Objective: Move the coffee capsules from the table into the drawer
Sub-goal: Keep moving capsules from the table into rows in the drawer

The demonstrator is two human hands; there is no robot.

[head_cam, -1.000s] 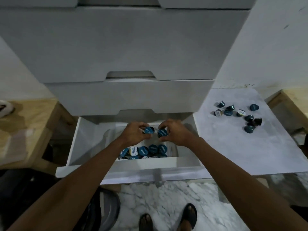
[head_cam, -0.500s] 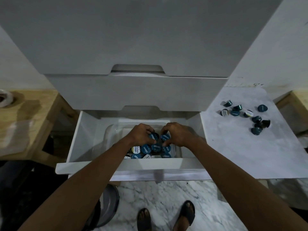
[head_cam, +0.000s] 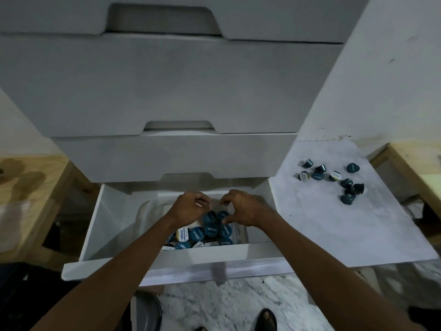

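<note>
The bottom white drawer (head_cam: 100, 225) stands pulled out. Inside it a clear plastic tub (head_cam: 241, 232) holds several teal and cream coffee capsules (head_cam: 205, 231). Both hands hover just above that pile. My left hand (head_cam: 188, 207) has its fingers curled apart with nothing in them. My right hand (head_cam: 243, 206) is also spread, its thumb close to the top capsules. Several more dark teal capsules (head_cam: 334, 180) lie scattered on the white table (head_cam: 334, 230) to the right of the drawer.
Closed white drawers (head_cam: 167, 87) rise above the open one. A wooden surface (head_cam: 31, 187) sits at the left and another (head_cam: 420, 163) at the right edge. My sandalled feet (head_cam: 268, 320) stand on the marble floor below.
Each hand carried one capsule down into the tub and let it go; both hands now lift slightly with fingers apart. The camera view tilted upward.
</note>
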